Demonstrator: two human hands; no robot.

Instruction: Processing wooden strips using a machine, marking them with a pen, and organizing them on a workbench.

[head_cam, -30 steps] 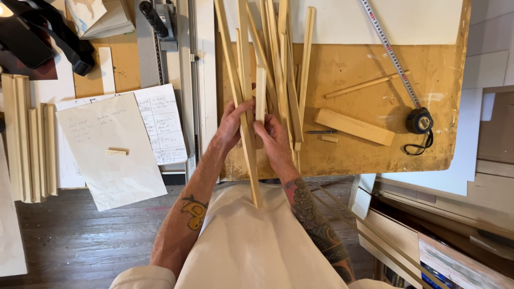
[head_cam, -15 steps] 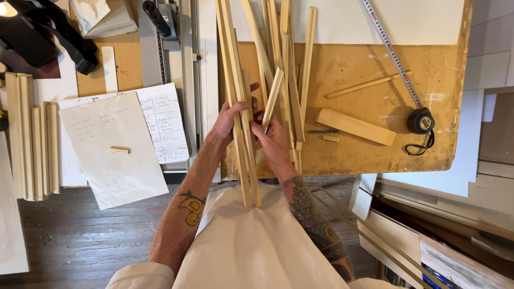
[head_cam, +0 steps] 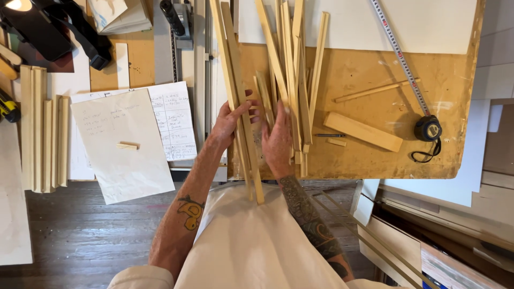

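Note:
My left hand [head_cam: 231,124] grips two long pale wooden strips [head_cam: 231,80] that run from the top edge down past the table's front edge. My right hand [head_cam: 277,140] rests on a loose pile of similar wooden strips [head_cam: 297,80] fanned over the brown workboard [head_cam: 375,160], and a short strip [head_cam: 264,99] stands between its fingers and the left hand. Both forearms are tattooed. A cream apron covers my lap below.
A thick wooden block [head_cam: 363,131], a thin stick [head_cam: 375,91], a pencil [head_cam: 330,135] and a tape measure [head_cam: 427,128] with its tape extended lie on the board. Papers with notes [head_cam: 128,139] and stacked wooden slats [head_cam: 43,128] sit at the left. Boards lean at the lower right.
My left hand has drawn the long strips leftward, apart from the pile. My right hand has shifted onto the pile, and the short strip it held has tilted upright.

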